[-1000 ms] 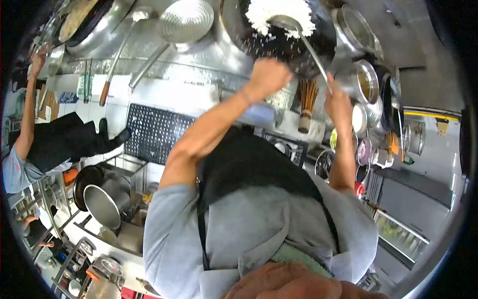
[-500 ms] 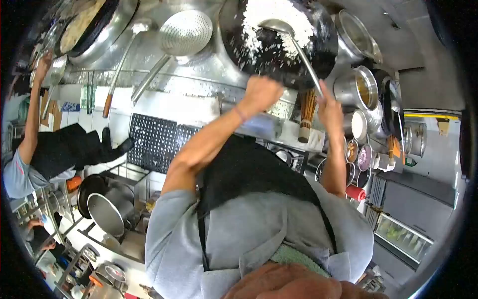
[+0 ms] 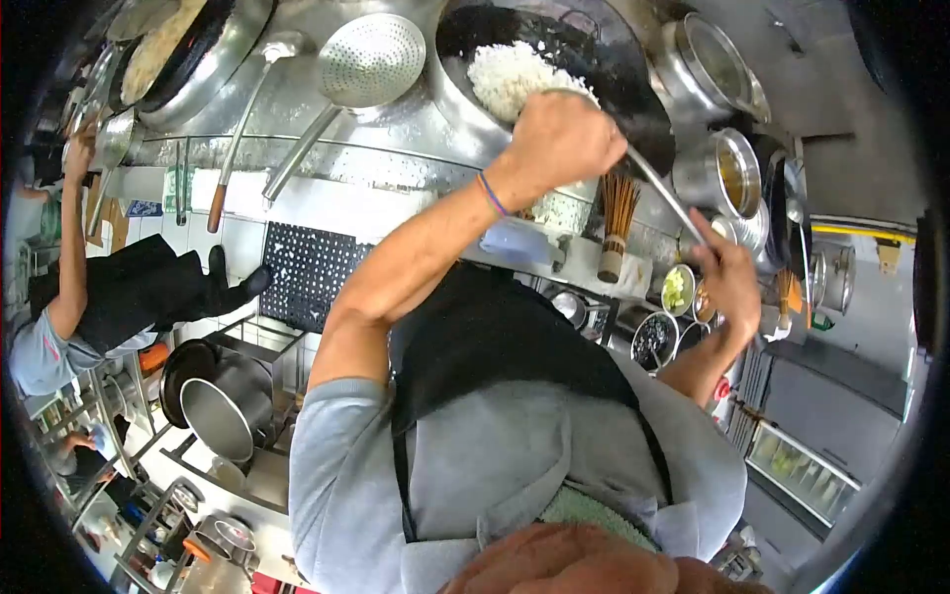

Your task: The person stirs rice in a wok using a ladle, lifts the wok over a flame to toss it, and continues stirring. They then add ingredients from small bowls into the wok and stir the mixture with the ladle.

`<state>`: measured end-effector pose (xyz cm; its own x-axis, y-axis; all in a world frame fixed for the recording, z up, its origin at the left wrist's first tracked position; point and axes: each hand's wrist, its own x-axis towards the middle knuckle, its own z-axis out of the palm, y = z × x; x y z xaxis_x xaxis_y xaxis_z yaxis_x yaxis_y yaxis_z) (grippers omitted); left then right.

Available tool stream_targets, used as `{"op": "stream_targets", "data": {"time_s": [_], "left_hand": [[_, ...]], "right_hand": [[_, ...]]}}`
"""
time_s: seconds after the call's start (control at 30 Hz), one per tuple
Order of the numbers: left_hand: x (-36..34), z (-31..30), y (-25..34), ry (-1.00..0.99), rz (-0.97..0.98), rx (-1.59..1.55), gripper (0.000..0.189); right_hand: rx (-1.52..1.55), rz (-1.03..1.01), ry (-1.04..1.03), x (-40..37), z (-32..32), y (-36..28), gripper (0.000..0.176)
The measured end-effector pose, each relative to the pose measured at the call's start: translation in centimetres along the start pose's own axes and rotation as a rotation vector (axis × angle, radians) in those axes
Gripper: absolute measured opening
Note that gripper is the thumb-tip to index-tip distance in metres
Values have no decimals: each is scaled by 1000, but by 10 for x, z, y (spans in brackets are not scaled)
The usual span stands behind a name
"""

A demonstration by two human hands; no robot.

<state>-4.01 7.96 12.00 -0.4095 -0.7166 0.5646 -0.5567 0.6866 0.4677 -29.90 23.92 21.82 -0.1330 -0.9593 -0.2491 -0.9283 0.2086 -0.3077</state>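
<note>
A blackened wok (image 3: 618, 74) sits at the top of the view, with a heap of white rice (image 3: 515, 79) toward its near left side. My left hand (image 3: 569, 134) is closed in a fist at the wok's near rim; the part it grips is hidden beneath the fingers. A coloured band is on that wrist. My right hand (image 3: 727, 272) holds the long metal handle of a ladle (image 3: 665, 186), off to the right of the wok. The ladle's bowl is mostly hidden behind my left hand, by the rice.
Left of the wok lie a perforated skimmer (image 3: 371, 61) and a wooden-handled ladle (image 3: 237, 134). A bamboo brush (image 3: 616, 228) stands near the wok's front. Metal pots (image 3: 714, 176) and small ingredient bowls (image 3: 677, 289) are at right. Another person's arm (image 3: 69, 238) reaches up at far left.
The spread rice has gathered into a heap on the wok's near left. My left hand has moved up and right; my right hand has moved right and down with the ladle.
</note>
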Motion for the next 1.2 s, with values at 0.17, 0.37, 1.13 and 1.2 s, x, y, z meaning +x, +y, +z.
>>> {"op": "stream_targets", "data": {"time_s": [0.17,0.37,1.13,1.2], "left_hand": [[-55,68,-38,-141,-106,23,34],[-75,53,-42,-164,-191,-27,31],[-31,81,-79,46,-31,-110,40],[-36,85,-78,16,-29,-132,40]], "right_hand": [[-121,-35,246,69,68,-1,45],[888,101,204,66,95,20,53],[1699,17,-351,179,123,-56,12],[1619,115,-545,198,119,-51,18]]}}
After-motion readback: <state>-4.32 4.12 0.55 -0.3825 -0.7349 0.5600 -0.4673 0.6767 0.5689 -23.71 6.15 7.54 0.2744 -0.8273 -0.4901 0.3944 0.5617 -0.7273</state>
